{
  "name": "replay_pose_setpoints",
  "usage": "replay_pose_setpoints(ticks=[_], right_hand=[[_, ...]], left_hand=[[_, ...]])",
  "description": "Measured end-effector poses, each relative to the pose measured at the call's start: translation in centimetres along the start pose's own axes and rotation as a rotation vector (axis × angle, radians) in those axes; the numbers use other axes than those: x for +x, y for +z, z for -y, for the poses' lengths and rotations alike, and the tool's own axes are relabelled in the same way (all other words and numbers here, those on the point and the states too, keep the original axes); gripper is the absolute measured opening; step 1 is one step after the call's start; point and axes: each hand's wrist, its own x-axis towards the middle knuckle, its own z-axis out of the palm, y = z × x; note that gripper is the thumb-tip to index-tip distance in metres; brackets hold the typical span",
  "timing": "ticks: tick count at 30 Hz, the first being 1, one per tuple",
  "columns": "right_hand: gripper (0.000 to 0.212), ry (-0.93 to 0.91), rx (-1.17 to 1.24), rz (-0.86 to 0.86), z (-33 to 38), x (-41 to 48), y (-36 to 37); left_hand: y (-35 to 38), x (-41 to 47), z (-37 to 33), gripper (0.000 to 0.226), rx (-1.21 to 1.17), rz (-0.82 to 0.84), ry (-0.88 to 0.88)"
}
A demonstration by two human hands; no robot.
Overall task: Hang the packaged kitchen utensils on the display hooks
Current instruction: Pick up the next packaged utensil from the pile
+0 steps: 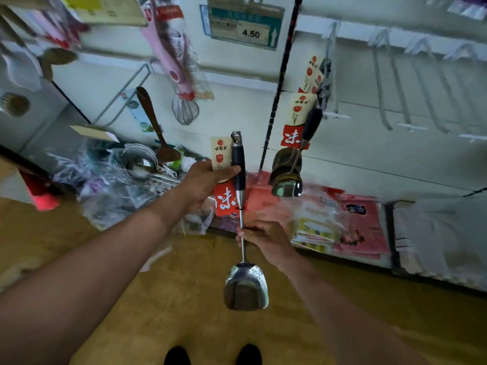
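A steel spatula (245,285) with a black handle and a cream and red label card is held upright in front of the display wall, blade down. My left hand (204,180) grips the black handle and the label card. My right hand (266,239) pinches the thin steel shaft just above the blade. Several like utensils with the same labels (297,114) hang from a hook (328,48) up and to the right. Bare wire hooks (405,83) stick out of the wall further right.
A pink packaged whisk (179,83) and a wooden spoon (155,127) hang at upper left. A price tag reading 4.50 (243,25) is above. Steel ladles and plastic packaging (137,164) pile on the lower shelf at left; red packets (355,225) lie at right.
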Motion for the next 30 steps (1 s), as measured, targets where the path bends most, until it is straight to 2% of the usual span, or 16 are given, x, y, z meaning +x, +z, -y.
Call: replay_pose_setpoints(ticks=[9,13,16,18,21,23,25,27,30], right_hand=[[0.021,0.118,0.058,0.260,1.3,0.2,6.7],[0.021,0.141,0.053,0.292,1.1,0.3,8.0],[0.022,0.167,0.063,0.292,0.8,0.3,9.0],[0.021,0.208,0.072,0.325,0.3,0.4,9.6],[0.017,0.279,0.160,0.368,-0.5,0.2,10.5],[0.018,0.351,0.320,0.401,-0.6,-0.3,11.4],[0.021,0.397,0.509,0.421,-0.8,-1.0,12.4],[0.023,0.422,0.627,0.413,-0.9,-1.5,13.1],[0.021,0.441,0.740,0.370,-0.9,-2.0,13.7]], left_hand=[[-7.4,-0.8,3.9,0.037,-0.167,-0.166,-0.154],[-8.8,-1.1,4.7,0.040,-0.166,-0.196,-0.194],[-9.5,-1.6,5.0,0.035,-0.149,-0.221,-0.180],[-9.4,-1.7,4.9,0.028,-0.020,-0.280,-0.144],[-8.3,-1.5,4.2,0.027,0.347,-0.379,-0.063],[-6.9,-1.5,3.2,0.033,0.692,-0.392,-0.011],[-5.4,-1.5,2.1,0.032,0.917,-0.377,0.015],[-4.0,-1.4,1.4,0.038,0.964,-0.300,-0.015],[-2.6,-1.7,1.1,0.068,0.934,-0.203,-0.087]])
